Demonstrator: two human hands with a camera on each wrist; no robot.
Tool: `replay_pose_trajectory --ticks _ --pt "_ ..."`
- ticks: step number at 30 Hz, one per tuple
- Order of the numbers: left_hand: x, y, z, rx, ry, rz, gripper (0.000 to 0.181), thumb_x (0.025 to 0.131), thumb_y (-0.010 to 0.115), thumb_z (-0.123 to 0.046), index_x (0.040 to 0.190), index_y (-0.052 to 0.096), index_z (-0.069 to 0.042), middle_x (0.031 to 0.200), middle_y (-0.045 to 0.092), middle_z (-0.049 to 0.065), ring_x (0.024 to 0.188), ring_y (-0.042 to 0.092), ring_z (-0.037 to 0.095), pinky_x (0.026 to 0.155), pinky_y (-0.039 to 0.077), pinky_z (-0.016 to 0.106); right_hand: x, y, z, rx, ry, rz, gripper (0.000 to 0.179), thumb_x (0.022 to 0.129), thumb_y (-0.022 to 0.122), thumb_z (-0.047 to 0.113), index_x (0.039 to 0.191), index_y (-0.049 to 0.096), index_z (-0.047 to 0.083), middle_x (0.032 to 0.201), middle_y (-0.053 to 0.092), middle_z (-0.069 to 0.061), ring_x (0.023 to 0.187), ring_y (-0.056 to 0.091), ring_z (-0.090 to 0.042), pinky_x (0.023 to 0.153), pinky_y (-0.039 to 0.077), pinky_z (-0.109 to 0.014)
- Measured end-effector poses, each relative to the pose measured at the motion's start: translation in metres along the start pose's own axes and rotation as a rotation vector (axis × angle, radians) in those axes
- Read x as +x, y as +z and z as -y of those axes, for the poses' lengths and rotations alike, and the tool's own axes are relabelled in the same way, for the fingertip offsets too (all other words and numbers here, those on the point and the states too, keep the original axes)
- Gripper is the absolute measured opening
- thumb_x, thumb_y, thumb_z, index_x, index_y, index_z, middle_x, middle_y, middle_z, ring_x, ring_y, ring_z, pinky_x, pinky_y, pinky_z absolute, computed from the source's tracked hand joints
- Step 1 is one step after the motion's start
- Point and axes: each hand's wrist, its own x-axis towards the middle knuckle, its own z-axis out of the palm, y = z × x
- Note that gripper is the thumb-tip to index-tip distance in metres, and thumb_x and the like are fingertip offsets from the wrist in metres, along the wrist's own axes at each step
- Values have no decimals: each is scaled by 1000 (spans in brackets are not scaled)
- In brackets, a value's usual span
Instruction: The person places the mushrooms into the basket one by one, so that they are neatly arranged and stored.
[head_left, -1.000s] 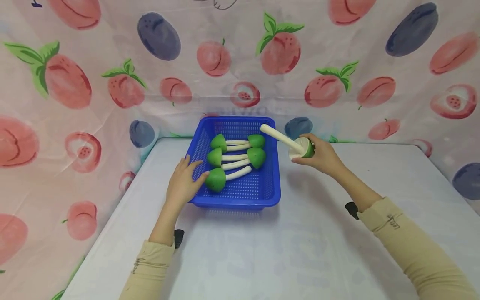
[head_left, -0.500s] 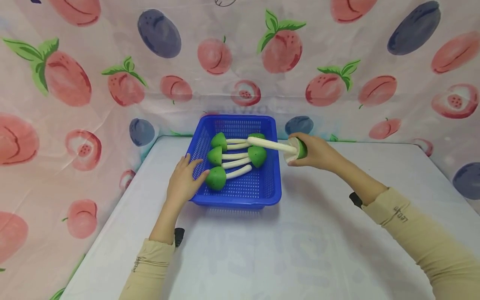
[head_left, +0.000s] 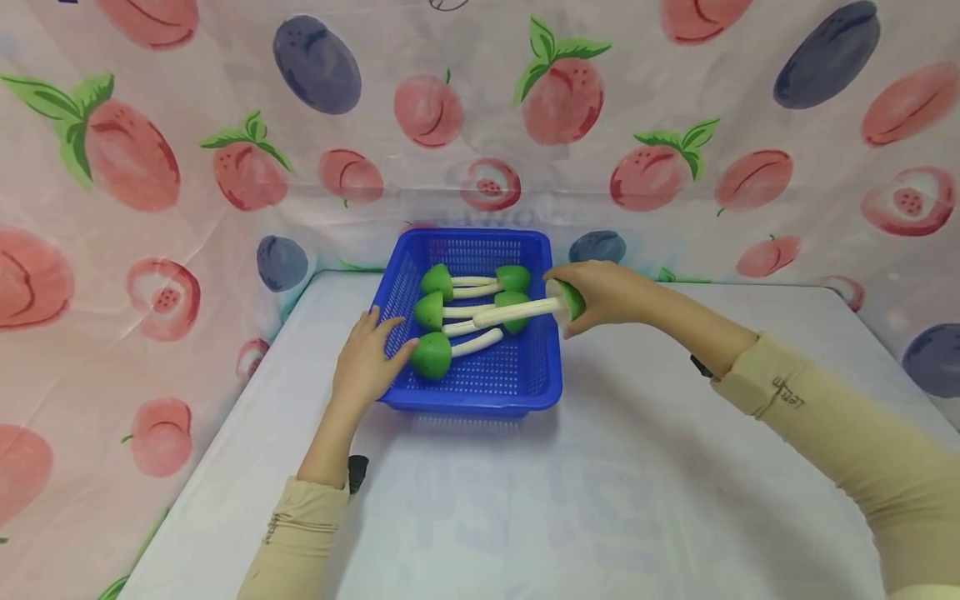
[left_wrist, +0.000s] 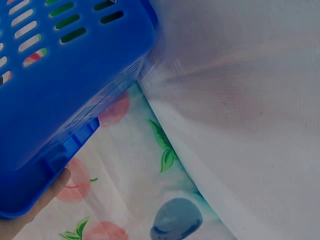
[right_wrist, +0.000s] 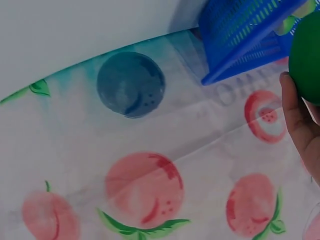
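Observation:
A blue perforated basket [head_left: 468, 406] holds several mushroom-shaped pieces with green caps and white stems, one of them, a front-left mushroom [head_left: 432, 357], close to my left thumb. My left hand [head_left: 363, 358] rests on the basket's left rim with its fingers spread and fairly straight, the thumb reaching inside. My right hand [head_left: 611, 292] grips another mushroom [head_left: 519, 312] by its cap over the basket's right rim, stem pointing left above the others. In the right wrist view only the outside of its green cap [right_wrist: 306, 60] shows, beside a finger.
The basket stands on a white-covered table [head_left: 525, 500] near its back edge. Behind and to the left hangs a fruit-printed cloth [head_left: 495, 100]. The left wrist view shows the basket's outer wall [left_wrist: 100, 55] close up.
My right hand has moved left with the mushroom, from beside the basket to over its right rim. The stem has swung down and is now nearly level. My left hand has stayed put.

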Motion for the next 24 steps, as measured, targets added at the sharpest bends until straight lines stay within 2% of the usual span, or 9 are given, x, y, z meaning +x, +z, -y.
replay_pose_trajectory --ticks 10,15,17,24 --pt "-1 -3 1 11 -7 6 56 94 51 -42 136 48 -6 150 27 28 142 18 44 112 22 60 27 -8 31 -181 -79 170 83 69 82 38 133 47 -2 124 57 -19 107 55 -31 90 51 -42" --pt "-1 -3 0 8 -6 7 56 94 51 -42 136 48 -5 150 27 29 142 18 44 112 22 60 39 -5 44 -218 -62 267 86 69 82 41 136 45 1 134 52 -18 114 48 -32 93 50 -44" --pt "-1 -2 0 7 -7 5 56 94 51 -42 136 49 -5 150 27 29 142 18 44 112 22 60 44 -2 46 -230 -67 293 86 69 81 42 137 45 2 131 54 -16 114 47 -31 92 50 -44" --pt "1 1 0 3 1 -4 56 94 51 -43 136 49 -6 150 28 28 142 19 43 112 22 59 57 18 48 -268 -122 351 77 71 80 42 129 52 0 106 62 -9 104 51 -26 90 49 -38"
